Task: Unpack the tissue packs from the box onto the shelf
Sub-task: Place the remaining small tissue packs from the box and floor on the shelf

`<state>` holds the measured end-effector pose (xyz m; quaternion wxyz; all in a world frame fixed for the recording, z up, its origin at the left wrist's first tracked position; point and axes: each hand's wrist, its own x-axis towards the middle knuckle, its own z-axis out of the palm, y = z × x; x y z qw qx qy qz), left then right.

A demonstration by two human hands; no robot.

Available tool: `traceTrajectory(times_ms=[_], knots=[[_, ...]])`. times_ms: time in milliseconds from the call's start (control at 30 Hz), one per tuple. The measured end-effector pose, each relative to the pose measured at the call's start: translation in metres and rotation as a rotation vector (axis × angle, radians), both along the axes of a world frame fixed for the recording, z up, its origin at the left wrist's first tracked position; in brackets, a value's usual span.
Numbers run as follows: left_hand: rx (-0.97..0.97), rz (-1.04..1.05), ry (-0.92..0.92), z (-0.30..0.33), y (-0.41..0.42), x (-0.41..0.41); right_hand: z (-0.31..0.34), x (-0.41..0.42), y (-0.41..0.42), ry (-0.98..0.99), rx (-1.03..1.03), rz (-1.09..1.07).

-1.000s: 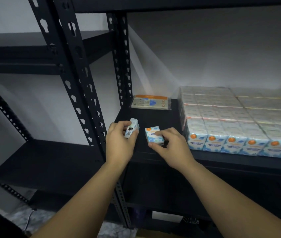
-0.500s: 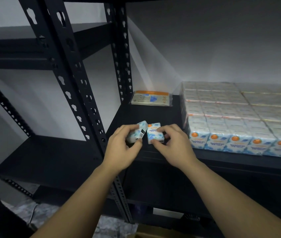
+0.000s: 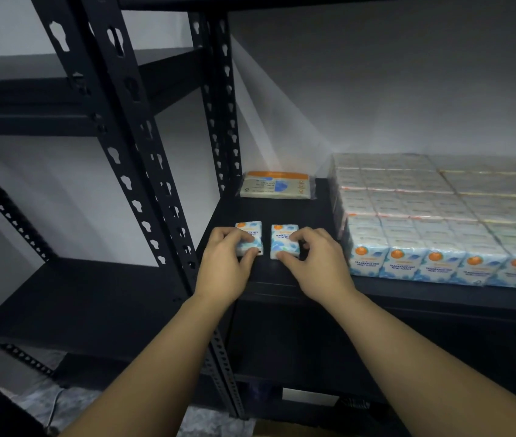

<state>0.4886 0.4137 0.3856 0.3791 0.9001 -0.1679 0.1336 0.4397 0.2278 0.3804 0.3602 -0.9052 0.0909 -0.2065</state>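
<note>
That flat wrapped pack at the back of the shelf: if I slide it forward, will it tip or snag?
The flat pack lies on its broad face, so tipping seems unlikely. Its glossy wrap would probably slide easily on the shelf. Crimped end seams suggest soft contents; it may flex slightly when lifted.

Bare shelf (image 3: 285,212) is left open between the two near packs (image 3: 283,244) and the far flat pack (image 3: 277,185); passage is blocked right by stacked packs (image 3: 439,216), left by uprights (image 3: 218,121).

You face a pale grey wall (image 3: 376,89) behind black slotted metal racking (image 3: 143,171); a light streak crosses its upper middle, and speckled grey floor (image 3: 39,405) shows lower left.
</note>
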Motion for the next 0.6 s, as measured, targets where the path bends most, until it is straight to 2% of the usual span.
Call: traceTrajectory(times_ms=[300, 600], knots=[[0.031, -0.004, 0.141, 0.011, -0.023, 0.042, 0.003, 0.046, -0.002, 0.023, 0.014, -0.102], [0.087, 0.02, 0.156, 0.009, -0.04, 0.079, 0.004, 0.074, -0.007, 0.078, -0.105, -0.171]])
